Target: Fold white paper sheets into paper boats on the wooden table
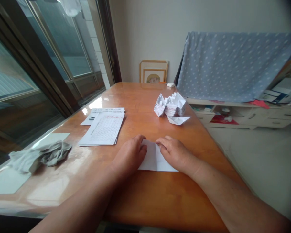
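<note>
A white sheet of paper [150, 161] lies on the table in front of me, with a crease running down its middle. My left hand [134, 151] is at its upper left part, fingers curled and thumb bent in on the paper. Mirroring it, my right hand [174, 152] has its fingers curled over the upper right part. The paper's far edge is partly hidden by both hands. Beyond my right hand stands a cluster of folded paper boats [176, 105], with a single paper boat [178, 120] in front of it.
A stack of printed sheets [104, 129] lies left of my hands on the wooden table [140, 200]. Further left is a crumpled grey cloth [42, 157]. A small white box [171, 85] sits at the far end. A low white cabinet [257, 115] stands at the right.
</note>
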Motion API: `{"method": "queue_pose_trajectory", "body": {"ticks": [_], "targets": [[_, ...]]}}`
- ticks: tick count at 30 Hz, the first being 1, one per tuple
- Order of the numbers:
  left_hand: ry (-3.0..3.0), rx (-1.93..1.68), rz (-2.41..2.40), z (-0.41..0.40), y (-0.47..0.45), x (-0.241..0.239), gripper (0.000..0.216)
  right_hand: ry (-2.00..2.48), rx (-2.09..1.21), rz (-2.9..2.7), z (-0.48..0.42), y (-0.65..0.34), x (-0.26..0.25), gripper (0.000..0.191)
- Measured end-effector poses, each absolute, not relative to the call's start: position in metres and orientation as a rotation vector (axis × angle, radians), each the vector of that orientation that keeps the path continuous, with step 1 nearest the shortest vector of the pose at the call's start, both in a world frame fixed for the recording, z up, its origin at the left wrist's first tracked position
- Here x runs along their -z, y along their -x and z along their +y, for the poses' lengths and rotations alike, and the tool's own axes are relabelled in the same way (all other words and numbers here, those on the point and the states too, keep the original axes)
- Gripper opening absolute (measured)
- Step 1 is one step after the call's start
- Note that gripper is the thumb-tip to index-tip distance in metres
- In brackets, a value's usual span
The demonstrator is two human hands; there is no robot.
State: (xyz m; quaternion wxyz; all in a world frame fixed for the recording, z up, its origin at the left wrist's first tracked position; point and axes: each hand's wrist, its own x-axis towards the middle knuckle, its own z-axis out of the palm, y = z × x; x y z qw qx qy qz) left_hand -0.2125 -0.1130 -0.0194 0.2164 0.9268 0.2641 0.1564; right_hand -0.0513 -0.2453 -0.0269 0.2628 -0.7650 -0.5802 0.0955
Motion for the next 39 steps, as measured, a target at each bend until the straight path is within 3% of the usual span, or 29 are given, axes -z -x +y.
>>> {"method": "queue_pose_trajectory", "body": {"ticks": [16, 26, 39], "targets": [[-2.523, -0.434, 0.810, -0.101, 0.213, 0.028, 0.016, 2.501, 0.024, -1.751, -0.238, 0.076, 0.020, 0.023], [-2.759, -0.364, 0.422, -0.131, 0.221, 0.011, 0.018, 2.330, -0.188, -1.664, -0.240, 0.066, 0.015, 0.029], [-2.917, -0.217, 0.225, -0.135, 0.216, 0.012, 0.020, 2.262, -0.230, -1.598, -0.239, 0.060, 0.017, 0.017]]}}
